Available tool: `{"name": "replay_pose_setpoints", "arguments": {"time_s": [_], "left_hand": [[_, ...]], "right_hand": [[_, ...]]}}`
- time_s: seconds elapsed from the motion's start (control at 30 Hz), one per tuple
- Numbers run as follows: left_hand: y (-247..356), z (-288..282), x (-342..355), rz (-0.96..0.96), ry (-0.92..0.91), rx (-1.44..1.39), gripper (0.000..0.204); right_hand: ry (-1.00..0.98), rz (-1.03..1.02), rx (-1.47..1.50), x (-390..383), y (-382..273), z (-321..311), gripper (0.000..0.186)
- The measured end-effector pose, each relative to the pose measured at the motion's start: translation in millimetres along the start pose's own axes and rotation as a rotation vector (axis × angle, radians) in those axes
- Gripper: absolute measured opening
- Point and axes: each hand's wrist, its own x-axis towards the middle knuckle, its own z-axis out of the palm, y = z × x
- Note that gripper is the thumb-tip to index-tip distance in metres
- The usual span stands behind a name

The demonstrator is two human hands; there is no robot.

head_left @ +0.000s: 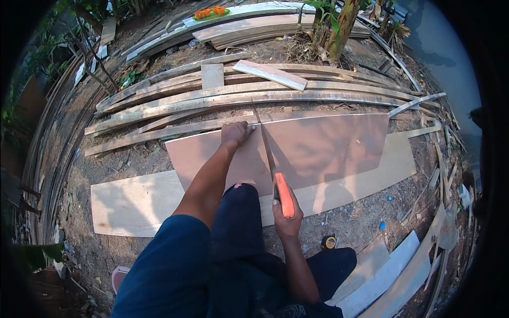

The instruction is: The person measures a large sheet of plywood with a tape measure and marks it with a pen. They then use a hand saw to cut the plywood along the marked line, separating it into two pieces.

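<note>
A handsaw's orange handle (284, 195) is gripped in my right hand (288, 217), close in front of my body. Its long thin blade (268, 150) points away from me and crosses the far edge of a reddish-brown plywood sheet (328, 151). Just left of the blade, my left hand (237, 134) clasps that same edge, fingers curled over it and thumb stretched toward the saw. My knee (238, 199) rests at the sheet's near side. Partly covered by the brown sheet is a paler plywood sheet (132, 204), visible at left and right.
Long wooden beams (185, 100) lie beyond the sheet, with a short plank (270, 74) across them. A tape measure (328, 242) sits by my right knee. Loose boards (389, 275) lie at lower right. Farther off are stacked planks (260, 29) and a plant trunk (344, 32).
</note>
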Motion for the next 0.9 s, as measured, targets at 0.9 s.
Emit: {"name": "replay_pose_setpoints", "arguments": {"time_s": [0.9], "left_hand": [[2,-1,-2,-0.005,-0.036,0.02,0.054]], "right_hand": [[0.0,-0.011,-0.023,54,10,20,0.046]]}}
